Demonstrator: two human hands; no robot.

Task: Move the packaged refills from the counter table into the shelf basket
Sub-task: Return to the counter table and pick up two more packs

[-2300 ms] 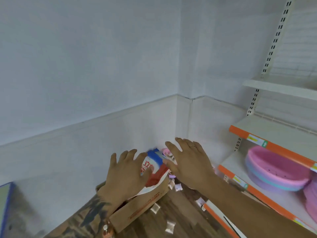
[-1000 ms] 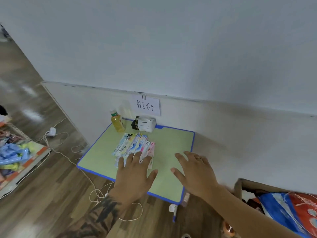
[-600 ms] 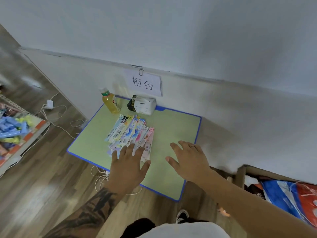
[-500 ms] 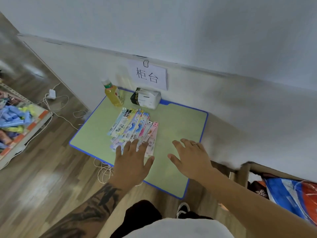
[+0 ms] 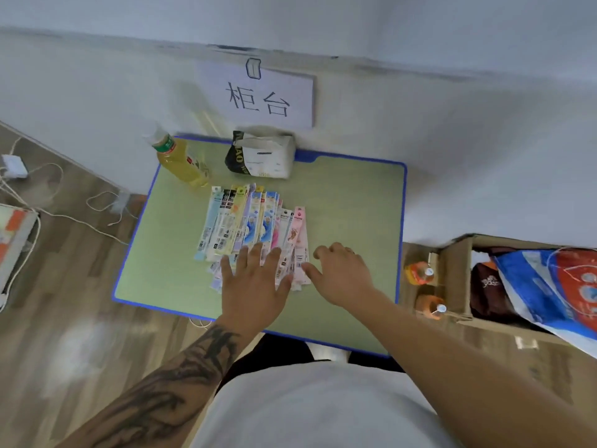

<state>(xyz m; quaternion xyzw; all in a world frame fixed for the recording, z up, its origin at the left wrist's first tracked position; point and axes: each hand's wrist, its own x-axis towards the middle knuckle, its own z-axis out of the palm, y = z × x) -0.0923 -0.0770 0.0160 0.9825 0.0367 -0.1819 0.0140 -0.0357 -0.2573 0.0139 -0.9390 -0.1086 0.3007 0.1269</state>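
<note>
The person's bare left forearm (image 5: 168, 386), which enters from seven o'clock, carries a dense dark tattoo of curling, swirling lines that runs from the lower edge almost to the wrist, while the left hand (image 5: 253, 286) itself is unmarked and wears nothing. The bare right forearm (image 5: 452, 360), coming in from five o'clock, has no tattoo or sleeve, and the right hand (image 5: 342, 274) wears a thin ring (image 5: 350, 251) on one finger. At six o'clock a plain white shirt front (image 5: 323, 409) fills the lower middle, with dark trousers (image 5: 274, 354) just above it.
</note>
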